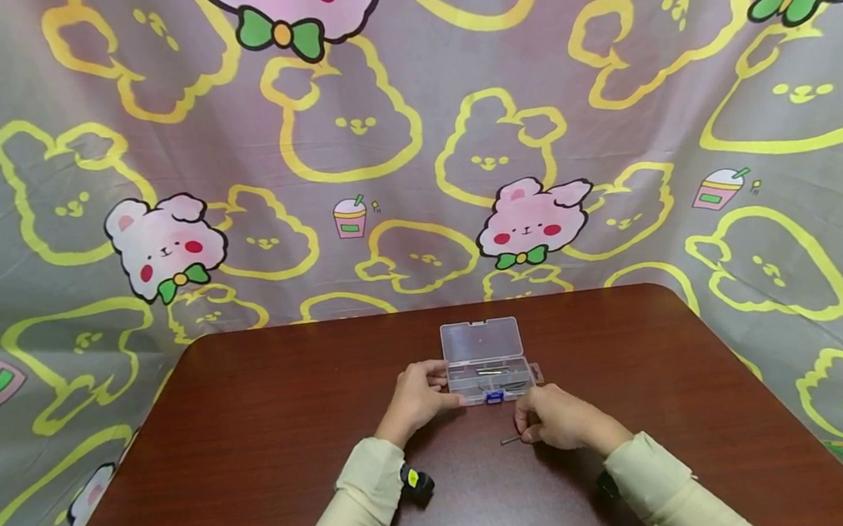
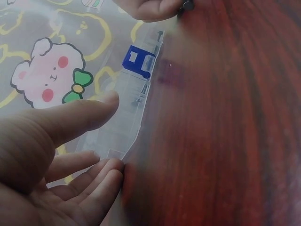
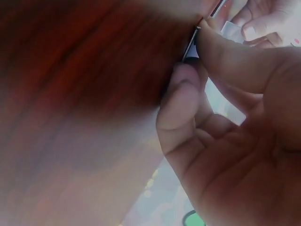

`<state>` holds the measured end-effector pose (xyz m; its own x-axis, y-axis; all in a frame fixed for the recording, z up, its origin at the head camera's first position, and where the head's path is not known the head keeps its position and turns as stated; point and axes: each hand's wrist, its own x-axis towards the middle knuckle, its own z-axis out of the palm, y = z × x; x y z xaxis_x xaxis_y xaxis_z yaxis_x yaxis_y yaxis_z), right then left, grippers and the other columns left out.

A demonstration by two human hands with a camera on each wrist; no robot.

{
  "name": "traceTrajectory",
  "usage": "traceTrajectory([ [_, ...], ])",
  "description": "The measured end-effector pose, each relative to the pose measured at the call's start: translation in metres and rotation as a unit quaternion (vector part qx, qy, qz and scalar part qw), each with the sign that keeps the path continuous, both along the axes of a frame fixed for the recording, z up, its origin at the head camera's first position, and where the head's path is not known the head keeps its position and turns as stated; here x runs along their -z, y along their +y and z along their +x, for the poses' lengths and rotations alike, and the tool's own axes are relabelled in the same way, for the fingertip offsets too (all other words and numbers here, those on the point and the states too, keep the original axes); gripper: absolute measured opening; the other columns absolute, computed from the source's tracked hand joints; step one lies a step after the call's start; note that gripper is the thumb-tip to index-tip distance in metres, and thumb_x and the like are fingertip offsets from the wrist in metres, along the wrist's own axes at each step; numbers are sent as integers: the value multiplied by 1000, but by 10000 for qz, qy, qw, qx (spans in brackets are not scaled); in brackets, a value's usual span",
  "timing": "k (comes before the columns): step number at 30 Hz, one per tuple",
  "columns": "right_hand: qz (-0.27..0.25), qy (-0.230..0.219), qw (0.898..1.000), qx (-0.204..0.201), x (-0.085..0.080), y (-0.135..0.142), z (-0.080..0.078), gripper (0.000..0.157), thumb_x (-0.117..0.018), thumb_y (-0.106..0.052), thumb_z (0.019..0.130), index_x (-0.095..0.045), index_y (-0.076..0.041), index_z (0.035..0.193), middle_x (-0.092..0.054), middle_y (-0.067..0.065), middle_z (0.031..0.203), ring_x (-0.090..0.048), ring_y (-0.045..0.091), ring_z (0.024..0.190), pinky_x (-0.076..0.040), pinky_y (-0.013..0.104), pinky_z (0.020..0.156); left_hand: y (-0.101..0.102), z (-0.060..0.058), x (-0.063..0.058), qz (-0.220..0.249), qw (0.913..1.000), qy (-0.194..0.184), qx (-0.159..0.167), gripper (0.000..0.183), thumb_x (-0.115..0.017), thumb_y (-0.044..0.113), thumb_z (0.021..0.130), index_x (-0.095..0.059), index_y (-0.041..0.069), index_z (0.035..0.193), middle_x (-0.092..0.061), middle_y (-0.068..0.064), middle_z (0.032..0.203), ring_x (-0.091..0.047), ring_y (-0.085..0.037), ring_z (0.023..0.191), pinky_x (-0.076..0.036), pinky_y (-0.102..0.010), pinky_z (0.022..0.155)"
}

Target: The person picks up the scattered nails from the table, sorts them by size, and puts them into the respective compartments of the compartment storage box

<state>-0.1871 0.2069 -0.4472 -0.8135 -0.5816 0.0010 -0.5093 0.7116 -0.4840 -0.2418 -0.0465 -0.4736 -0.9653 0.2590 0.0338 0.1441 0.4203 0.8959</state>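
Observation:
A clear plastic compartment box (image 1: 471, 396) sits on the table with its lid (image 1: 481, 340) raised at the back. A blue latch (image 2: 138, 61) is on its front edge, and thin metal pieces (image 1: 493, 371) lie in the compartments. My left hand (image 1: 420, 395) holds the box's left end, thumb at the front corner and fingers along the side. Just in front of the box's right corner, my right hand (image 1: 559, 418) pinches a thin metal screw (image 1: 510, 440) between thumb and fingers. The screw points left, low over the table; part of it is hidden by the fingertips.
The brown table (image 1: 290, 391) stretches around the box on all sides. Behind it hangs a patterned cloth (image 1: 416, 197). A clear hanging tab (image 1: 536, 372) sticks out from the box's right end. A dark wrist camera (image 1: 417, 485) sits at the left cuff.

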Motion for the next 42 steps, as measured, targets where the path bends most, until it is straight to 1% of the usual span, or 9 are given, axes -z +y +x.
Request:
traceTrajectory([
  [7, 854, -117, 9959, -271, -4, -4, 5, 29, -67, 4, 89, -54, -18, 76, -45, -7, 75, -43, 10, 68, -40, 27, 57, 0, 0, 0, -33, 10000, -1, 14, 67, -93, 12, 71, -64, -3, 130, -70, -15, 114, -67, -28, 105, -55, -41, 88],
  [11, 931, -169, 9950, -309, -4, -4, 7, 27, -60, 6, 91, -53, -17, 80, -45, -3, 82, -43, 12, 72, -40, 29, 60, 0, 1, 0, -31, 10000, -82, -21, 67, -93, 14, 72, -64, -1, 131, -69, -14, 115, -66, -28, 107, -55, -42, 89],
  [14, 592, -257, 9975, -288, -3, -2, 6, 26, -59, 8, 92, -54, -16, 82, -47, -5, 79, -45, 9, 71, -41, 28, 60, 0, 2, 0, -40, 9999, -113, -36, 67, -93, 14, 72, -64, -1, 131, -69, -14, 114, -66, -27, 106, -55, -42, 89],
  [19, -390, -455, 9976, -344, -1, 6, 2, 27, -56, 7, 96, -53, -13, 79, -47, -10, 71, -48, 3, 65, -43, 24, 58, -1, 2, 0, -34, 10000, -71, -32, 68, -94, 12, 71, -64, -2, 130, -69, -14, 113, -66, -27, 104, -55, -42, 89],
  [25, -1359, -1111, 9844, -63, -1, 16, -3, 19, -55, 4, 100, -60, -5, 85, -56, -2, 73, -56, 11, 65, -50, 26, 52, 0, 1, -2, -18, 10000, -46, -34, 67, -94, 12, 70, -64, -2, 129, -69, -14, 114, -66, -28, 106, -55, -42, 89],
  [28, -1723, -1255, 9769, 177, 3, 20, -6, 15, -55, 3, 101, -62, 0, 88, -57, 2, 73, -57, 16, 65, -52, 29, 52, 0, 2, -3, -27, 9999, -86, -48, 67, -94, 13, 70, -65, -1, 129, -69, -13, 113, -65, -27, 106, -55, -42, 89],
  [35, -2134, -1148, 9665, 848, 7, 23, -9, 13, -56, 0, 101, -64, 3, 91, -57, 4, 73, -57, 16, 63, -52, 30, 50, 0, 0, -2, -23, 10000, -83, -48, 68, -94, 13, 70, -65, -1, 129, -69, -14, 113, -65, -27, 105, -55, -42, 89],
  [38, -2248, -1168, 9627, 948, 6, 22, -10, 14, -56, 1, 101, -64, 5, 90, -57, 4, 71, -56, 15, 61, -51, 29, 49, 0, 0, -3, -25, 10000, -79, -45, 68, -94, 13, 70, -64, -2, 129, -69, -14, 114, -66, -27, 105, -55, -41, 89],
  [42, -2226, -1139, 9635, 954, 5, 22, -9, 14, -57, 2, 100, -64, 5, 88, -56, 4, 69, -56, 14, 60, -51, 30, 48, -1, 1, -3, -36, 10000, -35, -12, 67, -94, 12, 70, -65, -3, 128, -70, -15, 113, -67, -28, 104, -55, -41, 89],
])
